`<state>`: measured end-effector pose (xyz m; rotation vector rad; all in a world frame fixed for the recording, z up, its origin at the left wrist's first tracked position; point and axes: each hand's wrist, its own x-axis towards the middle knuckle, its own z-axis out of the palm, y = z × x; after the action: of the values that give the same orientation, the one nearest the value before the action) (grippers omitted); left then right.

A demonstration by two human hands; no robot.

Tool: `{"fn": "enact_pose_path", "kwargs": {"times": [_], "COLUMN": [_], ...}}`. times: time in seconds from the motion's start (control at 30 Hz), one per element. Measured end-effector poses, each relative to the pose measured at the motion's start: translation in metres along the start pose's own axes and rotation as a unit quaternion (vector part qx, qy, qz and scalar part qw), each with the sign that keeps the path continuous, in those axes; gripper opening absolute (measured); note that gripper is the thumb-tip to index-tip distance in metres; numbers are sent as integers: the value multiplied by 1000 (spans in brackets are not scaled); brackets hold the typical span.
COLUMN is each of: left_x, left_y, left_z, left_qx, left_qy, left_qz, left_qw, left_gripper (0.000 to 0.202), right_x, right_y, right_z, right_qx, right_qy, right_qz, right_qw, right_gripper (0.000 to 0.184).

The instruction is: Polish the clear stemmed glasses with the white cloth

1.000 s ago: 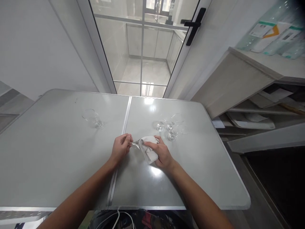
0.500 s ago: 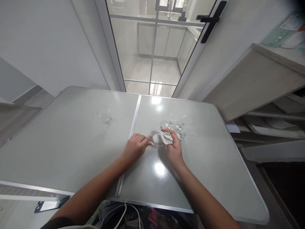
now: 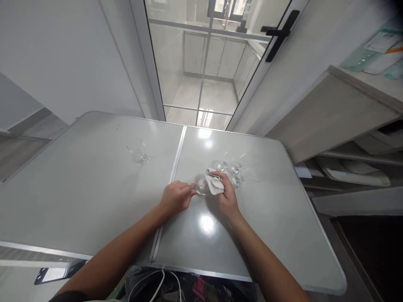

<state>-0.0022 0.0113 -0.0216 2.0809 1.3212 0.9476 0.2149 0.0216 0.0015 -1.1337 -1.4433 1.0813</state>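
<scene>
My left hand (image 3: 176, 196) is closed on the edge of a clear stemmed glass (image 3: 200, 187), held low over the table near its centre seam. In my right hand (image 3: 228, 198) is a folded white cloth (image 3: 214, 185), which meets the glass at its right side and hides that part of it. Just beyond my right hand stand several clear stemmed glasses (image 3: 236, 183) close together. Another clear stemmed glass (image 3: 145, 158) is by itself on the left half of the table. Their bowls are so transparent that the outlines are faint.
The pale grey table (image 3: 94, 201) has a metal seam (image 3: 178, 155) across it. A glass door (image 3: 203, 84) is beyond its far edge, and a shelf unit (image 3: 333, 113) stands to the right. Below the near edge lie a phone (image 3: 55, 274) and a white cable (image 3: 160, 285).
Both hands, with the glass and cloth, have shifted slightly left. The cloth has turned a little against the glass. The other glasses stay in place; the view has tilted slightly.
</scene>
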Motion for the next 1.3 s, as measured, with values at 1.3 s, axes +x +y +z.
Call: {"fn": "enact_pose_path", "kwargs": {"times": [1.3], "left_x": [12], "left_y": [0], "left_z": [-24], "left_qx": [-356], "left_qy": [-205], "left_qz": [-233], "left_qw": [881], "left_gripper": [50], "right_x": [-6], "right_y": [-10], "right_z": [6], "right_qx": [161], "right_qy": [96], "right_qz": [14], "right_qw": [982], "right_gripper": [19]}}
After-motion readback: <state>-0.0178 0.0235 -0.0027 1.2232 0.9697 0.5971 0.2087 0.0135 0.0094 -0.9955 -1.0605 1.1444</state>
